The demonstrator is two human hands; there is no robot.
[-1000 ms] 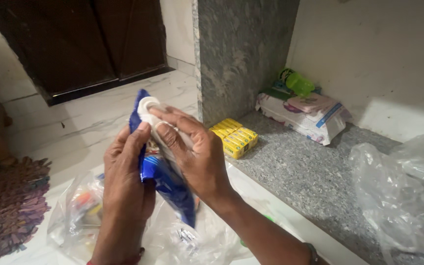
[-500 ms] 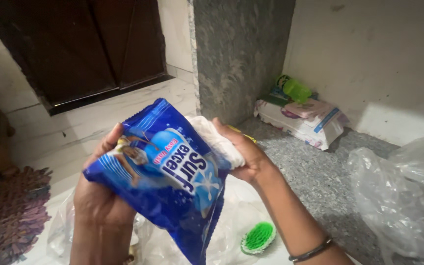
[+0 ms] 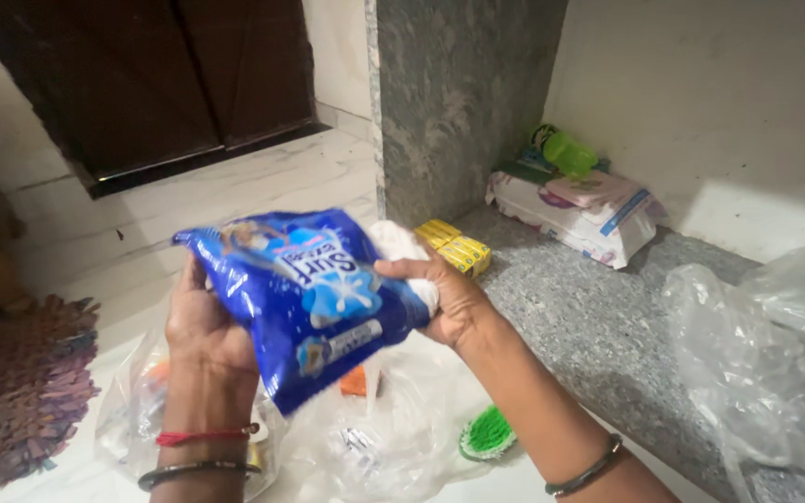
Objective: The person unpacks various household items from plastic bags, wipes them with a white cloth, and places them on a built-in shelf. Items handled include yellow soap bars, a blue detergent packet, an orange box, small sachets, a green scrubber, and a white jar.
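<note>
A shiny blue detergent packet (image 3: 305, 298) is held in front of me by both hands. My left hand (image 3: 199, 321) grips its left edge from behind. My right hand (image 3: 444, 298) holds its right side, fingers also against a white wrapped item (image 3: 395, 240) tucked behind the packet. Yellow soap bars (image 3: 458, 250) lie on the grey granite ledge (image 3: 589, 326) just beyond my right hand.
A clear plastic bag (image 3: 365, 438) with small goods lies on the white marble floor below my hands, a green brush (image 3: 488, 433) beside it. Wipes packs (image 3: 575, 210) and a green bottle (image 3: 566, 149) stand at the ledge's back. Crumpled clear bags (image 3: 757, 345) lie right. A woven mat (image 3: 16, 391) is left.
The blue packet was turned from edge-on to face me, then tilted flatter and lower. My right hand moved from the packet's front to its right side.
</note>
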